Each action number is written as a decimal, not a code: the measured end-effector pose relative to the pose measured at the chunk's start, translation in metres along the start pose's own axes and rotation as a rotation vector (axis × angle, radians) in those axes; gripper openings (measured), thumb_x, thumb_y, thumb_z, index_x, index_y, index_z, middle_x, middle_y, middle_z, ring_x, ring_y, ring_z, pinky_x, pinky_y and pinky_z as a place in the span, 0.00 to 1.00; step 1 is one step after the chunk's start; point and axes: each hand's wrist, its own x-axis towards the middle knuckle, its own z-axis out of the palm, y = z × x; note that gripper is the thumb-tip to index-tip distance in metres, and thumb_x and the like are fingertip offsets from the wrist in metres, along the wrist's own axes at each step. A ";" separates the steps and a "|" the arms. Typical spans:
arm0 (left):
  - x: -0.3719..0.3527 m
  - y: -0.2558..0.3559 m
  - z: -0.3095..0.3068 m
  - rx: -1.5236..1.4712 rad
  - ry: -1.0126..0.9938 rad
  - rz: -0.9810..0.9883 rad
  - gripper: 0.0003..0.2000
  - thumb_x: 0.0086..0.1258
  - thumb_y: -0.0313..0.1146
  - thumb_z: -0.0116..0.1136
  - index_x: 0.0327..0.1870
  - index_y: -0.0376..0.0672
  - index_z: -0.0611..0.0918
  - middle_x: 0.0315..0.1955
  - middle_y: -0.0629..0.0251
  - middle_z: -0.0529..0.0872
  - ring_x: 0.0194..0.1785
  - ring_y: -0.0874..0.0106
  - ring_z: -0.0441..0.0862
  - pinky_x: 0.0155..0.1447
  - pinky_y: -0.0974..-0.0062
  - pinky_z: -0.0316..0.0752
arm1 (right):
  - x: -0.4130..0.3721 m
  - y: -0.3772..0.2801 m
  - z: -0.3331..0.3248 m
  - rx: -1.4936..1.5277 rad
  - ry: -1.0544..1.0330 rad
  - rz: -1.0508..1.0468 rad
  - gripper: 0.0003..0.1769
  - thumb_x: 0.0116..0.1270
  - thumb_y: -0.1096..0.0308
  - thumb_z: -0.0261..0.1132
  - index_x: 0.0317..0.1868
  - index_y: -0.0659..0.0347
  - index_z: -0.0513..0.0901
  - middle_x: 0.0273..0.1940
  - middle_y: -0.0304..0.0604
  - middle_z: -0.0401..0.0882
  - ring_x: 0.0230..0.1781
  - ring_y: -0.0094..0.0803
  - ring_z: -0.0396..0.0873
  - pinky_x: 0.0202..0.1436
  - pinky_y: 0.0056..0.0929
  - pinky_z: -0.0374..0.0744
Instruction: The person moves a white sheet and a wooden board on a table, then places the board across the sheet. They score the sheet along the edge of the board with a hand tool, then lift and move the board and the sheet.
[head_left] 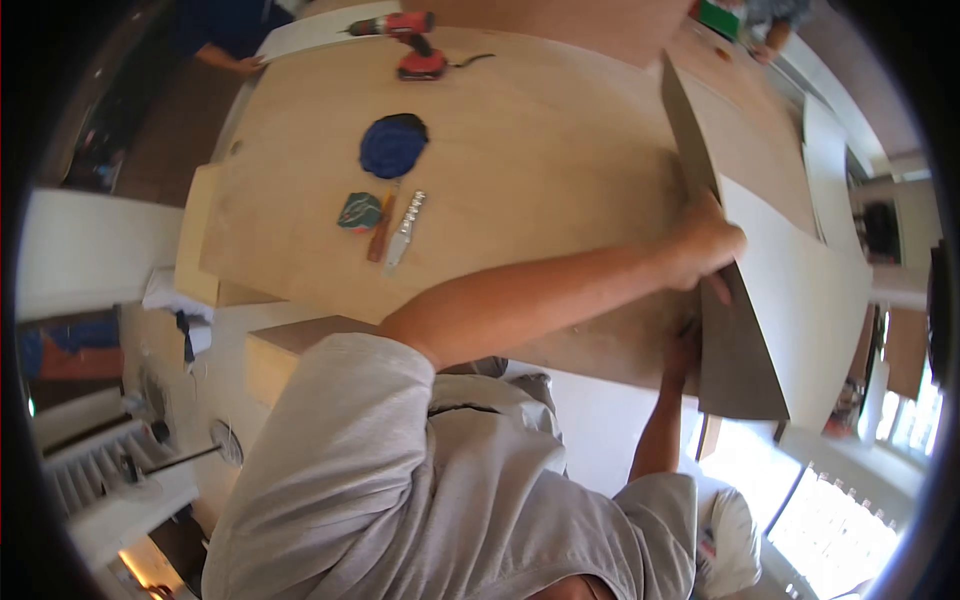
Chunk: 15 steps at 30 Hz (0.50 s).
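Note:
A long board (735,330) with a grey-brown face stands tilted on edge at the right side of the wooden worktop (540,150). My left arm reaches across my body, and my left hand (705,238) is closed over the board's upper edge. Lower down and nearer to me, my right hand (682,352) is against the board's left side, close to the worktop's front edge. Its fingers are dark and blurred, so their grip does not show.
A red cordless drill (418,48), a round blue object (393,146), a green tape measure (360,212), an orange-brown strip (381,232) and a utility knife (405,232) lie on the worktop. White panel (800,285) at right. Other people's hands (247,65) show at the far edges.

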 end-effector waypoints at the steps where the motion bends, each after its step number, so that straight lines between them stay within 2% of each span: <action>1: 0.000 -0.001 0.001 0.032 0.014 -0.004 0.31 0.60 0.20 0.58 0.68 0.25 0.69 0.49 0.42 0.85 0.42 0.47 0.92 0.26 0.51 0.93 | -0.016 0.003 -0.003 0.018 -0.016 0.001 0.40 0.84 0.44 0.58 0.79 0.71 0.72 0.73 0.74 0.75 0.74 0.64 0.76 0.78 0.55 0.74; 2: 0.000 -0.002 0.001 0.065 0.034 0.003 0.27 0.59 0.20 0.58 0.64 0.23 0.74 0.46 0.43 0.87 0.43 0.47 0.92 0.27 0.51 0.93 | -0.027 0.006 -0.001 0.039 -0.028 -0.008 0.40 0.84 0.44 0.59 0.79 0.71 0.71 0.74 0.75 0.74 0.75 0.65 0.75 0.79 0.55 0.73; 3: -0.002 -0.003 0.001 0.049 0.069 -0.022 0.28 0.64 0.18 0.60 0.67 0.23 0.67 0.56 0.38 0.83 0.49 0.40 0.89 0.27 0.44 0.93 | -0.035 0.005 0.000 0.068 -0.036 -0.029 0.41 0.83 0.44 0.60 0.80 0.71 0.71 0.75 0.75 0.73 0.76 0.66 0.73 0.80 0.55 0.72; 6: -0.014 0.001 -0.012 0.075 0.015 -0.008 0.22 0.59 0.21 0.58 0.57 0.24 0.81 0.43 0.45 0.89 0.45 0.48 0.92 0.32 0.49 0.95 | -0.072 0.009 0.004 0.074 0.329 -0.298 0.43 0.81 0.43 0.63 0.79 0.71 0.71 0.75 0.74 0.73 0.75 0.70 0.73 0.80 0.59 0.71; 7: -0.014 -0.002 -0.020 0.076 -0.020 -0.009 0.21 0.61 0.23 0.58 0.57 0.25 0.81 0.43 0.46 0.89 0.45 0.49 0.92 0.36 0.48 0.95 | -0.086 0.008 -0.006 0.175 0.311 -0.372 0.44 0.79 0.42 0.66 0.79 0.71 0.71 0.74 0.74 0.74 0.73 0.72 0.74 0.79 0.64 0.70; 9: -0.011 -0.010 -0.040 0.117 -0.062 -0.044 0.20 0.63 0.27 0.58 0.56 0.27 0.83 0.45 0.48 0.90 0.47 0.52 0.92 0.45 0.47 0.95 | -0.108 0.013 -0.007 0.007 0.246 -0.384 0.45 0.78 0.43 0.68 0.80 0.71 0.70 0.74 0.74 0.74 0.73 0.72 0.74 0.78 0.66 0.71; 11: -0.018 -0.016 -0.057 0.211 -0.036 -0.079 0.20 0.65 0.30 0.58 0.57 0.29 0.84 0.49 0.51 0.90 0.53 0.55 0.91 0.56 0.47 0.93 | -0.125 0.016 -0.022 0.291 -0.101 -0.202 0.49 0.76 0.37 0.68 0.81 0.69 0.71 0.75 0.72 0.74 0.72 0.69 0.77 0.76 0.62 0.75; 12: -0.028 -0.012 -0.052 0.288 0.032 -0.096 0.20 0.66 0.31 0.58 0.57 0.30 0.84 0.52 0.52 0.89 0.55 0.57 0.90 0.59 0.48 0.92 | -0.132 0.014 -0.037 0.256 -0.227 -0.148 0.51 0.74 0.34 0.69 0.81 0.68 0.71 0.76 0.70 0.74 0.74 0.67 0.74 0.79 0.60 0.73; 13: -0.029 -0.016 -0.062 0.268 0.006 -0.115 0.20 0.67 0.32 0.58 0.58 0.32 0.84 0.53 0.53 0.88 0.54 0.58 0.89 0.59 0.51 0.91 | -0.140 0.020 -0.033 0.200 -0.185 -0.236 0.55 0.69 0.31 0.71 0.81 0.68 0.71 0.75 0.69 0.75 0.78 0.67 0.71 0.83 0.60 0.67; 14: -0.018 -0.026 -0.078 0.278 0.057 -0.107 0.19 0.63 0.31 0.58 0.54 0.33 0.83 0.51 0.51 0.87 0.51 0.53 0.90 0.52 0.49 0.94 | -0.142 0.020 -0.050 0.218 -0.188 -0.317 0.59 0.65 0.29 0.74 0.81 0.67 0.70 0.78 0.68 0.71 0.83 0.64 0.63 0.86 0.59 0.62; 15: -0.023 -0.025 -0.083 0.311 0.081 -0.138 0.20 0.63 0.33 0.59 0.55 0.34 0.83 0.53 0.51 0.87 0.52 0.54 0.89 0.53 0.50 0.93 | -0.147 0.020 -0.061 0.199 -0.187 -0.351 0.62 0.62 0.29 0.76 0.82 0.67 0.69 0.80 0.67 0.68 0.84 0.64 0.61 0.85 0.63 0.62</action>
